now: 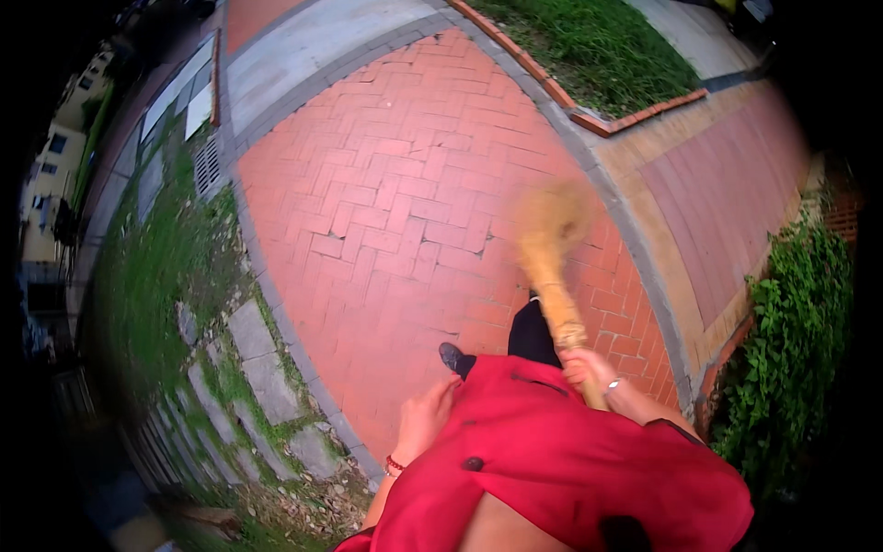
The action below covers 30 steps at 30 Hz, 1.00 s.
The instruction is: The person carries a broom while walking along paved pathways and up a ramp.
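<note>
My right hand (pixel 587 368) is closed round the handle of a straw broom (pixel 550 276), just below the bound part. Away from me, over the brick paving, points its yellow-brown bristle head, which is smeared by motion. The handle's near end shows below my hand, against my red jacket (pixel 552 442). At the jacket's left side hangs my left hand (pixel 425 416), holding nothing that I can see; its fingers look loosely stretched, the tips partly hidden by the cloth. A red bracelet (pixel 395 465) circles my left wrist, and a light-coloured band (pixel 614 384) my right.
Red herringbone paving (pixel 386 184) runs ahead between grey kerbs. Grass with stone slabs (pixel 267 359) and a drain grate (pixel 208 166) lie left. A brick-edged lawn (pixel 589 55) is far right, a leafy hedge (pixel 782 340) near right. My dark shoe (pixel 451 356) is on the bricks.
</note>
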Each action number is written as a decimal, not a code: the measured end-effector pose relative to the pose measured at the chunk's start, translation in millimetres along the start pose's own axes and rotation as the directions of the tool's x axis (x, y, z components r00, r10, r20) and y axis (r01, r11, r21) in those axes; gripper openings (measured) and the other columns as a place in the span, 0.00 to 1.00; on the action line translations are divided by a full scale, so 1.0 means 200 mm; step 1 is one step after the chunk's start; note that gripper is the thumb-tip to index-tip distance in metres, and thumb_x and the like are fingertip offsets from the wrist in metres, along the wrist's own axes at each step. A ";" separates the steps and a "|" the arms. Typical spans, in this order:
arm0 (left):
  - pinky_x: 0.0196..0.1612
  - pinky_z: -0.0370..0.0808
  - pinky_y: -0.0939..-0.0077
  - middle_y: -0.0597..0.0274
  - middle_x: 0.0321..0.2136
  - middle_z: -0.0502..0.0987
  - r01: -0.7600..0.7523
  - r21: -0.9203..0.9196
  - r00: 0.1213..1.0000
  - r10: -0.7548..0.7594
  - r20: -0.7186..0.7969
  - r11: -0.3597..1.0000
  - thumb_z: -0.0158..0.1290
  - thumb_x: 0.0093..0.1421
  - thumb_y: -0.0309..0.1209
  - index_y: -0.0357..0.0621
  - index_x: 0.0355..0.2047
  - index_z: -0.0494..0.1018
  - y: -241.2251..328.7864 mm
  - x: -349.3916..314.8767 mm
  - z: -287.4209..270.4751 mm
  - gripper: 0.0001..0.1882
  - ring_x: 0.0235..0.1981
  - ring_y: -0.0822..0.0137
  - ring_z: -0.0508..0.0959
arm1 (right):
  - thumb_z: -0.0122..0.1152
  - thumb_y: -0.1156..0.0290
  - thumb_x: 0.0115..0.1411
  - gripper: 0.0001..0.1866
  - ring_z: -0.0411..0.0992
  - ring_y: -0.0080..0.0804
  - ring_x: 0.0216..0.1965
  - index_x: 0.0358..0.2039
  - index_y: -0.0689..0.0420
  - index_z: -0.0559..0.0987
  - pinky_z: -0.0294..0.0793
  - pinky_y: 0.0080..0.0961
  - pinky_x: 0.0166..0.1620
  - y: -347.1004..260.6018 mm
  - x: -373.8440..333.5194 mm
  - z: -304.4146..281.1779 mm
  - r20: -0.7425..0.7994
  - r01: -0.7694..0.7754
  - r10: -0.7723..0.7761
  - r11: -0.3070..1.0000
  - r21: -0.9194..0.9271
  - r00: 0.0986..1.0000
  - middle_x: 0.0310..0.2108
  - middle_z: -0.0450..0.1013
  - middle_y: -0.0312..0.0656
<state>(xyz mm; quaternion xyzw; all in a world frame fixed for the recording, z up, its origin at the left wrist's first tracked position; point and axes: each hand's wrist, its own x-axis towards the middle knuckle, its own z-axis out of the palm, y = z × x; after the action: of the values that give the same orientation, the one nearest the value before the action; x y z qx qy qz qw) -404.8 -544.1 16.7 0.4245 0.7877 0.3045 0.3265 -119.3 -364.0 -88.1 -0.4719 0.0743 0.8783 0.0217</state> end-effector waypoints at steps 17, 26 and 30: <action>0.23 0.71 0.59 0.49 0.20 0.74 0.119 0.064 0.980 -0.107 -0.167 0.991 0.50 0.59 0.35 0.57 0.41 0.75 -0.54 -0.02 -0.72 0.10 0.21 0.50 0.76 | 0.51 0.78 0.54 0.13 0.55 0.19 0.12 0.41 0.58 0.65 0.55 0.15 0.12 0.06 0.63 1.19 0.227 0.272 -0.193 0.873 -0.405 0.955 0.17 0.58 0.33; 0.28 0.74 0.62 0.51 0.26 0.76 0.377 -0.093 0.897 -0.389 -0.209 0.921 0.49 0.59 0.35 0.56 0.40 0.75 -0.82 0.50 -1.21 0.10 0.27 0.51 0.77 | 0.55 0.66 0.51 0.09 0.59 0.24 0.10 0.26 0.54 0.66 0.65 0.20 0.16 -1.04 1.39 1.42 -0.048 0.465 -0.547 0.752 -0.468 0.836 0.12 0.62 0.34; 0.31 0.75 0.63 0.51 0.29 0.77 0.346 -0.129 0.888 -0.369 -0.276 0.929 0.48 0.60 0.35 0.57 0.43 0.74 -0.83 0.75 -1.44 0.12 0.30 0.51 0.78 | 0.57 0.66 0.51 0.11 0.60 0.27 0.13 0.25 0.54 0.64 0.65 0.24 0.16 -0.79 1.97 1.87 -0.147 0.017 -0.147 0.763 -0.646 0.978 0.15 0.61 0.38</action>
<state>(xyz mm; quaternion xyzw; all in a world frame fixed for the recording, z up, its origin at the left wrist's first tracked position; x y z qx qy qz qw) -769.8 -547.2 24.9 0.2090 0.8800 0.3287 0.2716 -628.4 -163.7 -230.0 -0.5348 -0.2489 0.8001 -0.1092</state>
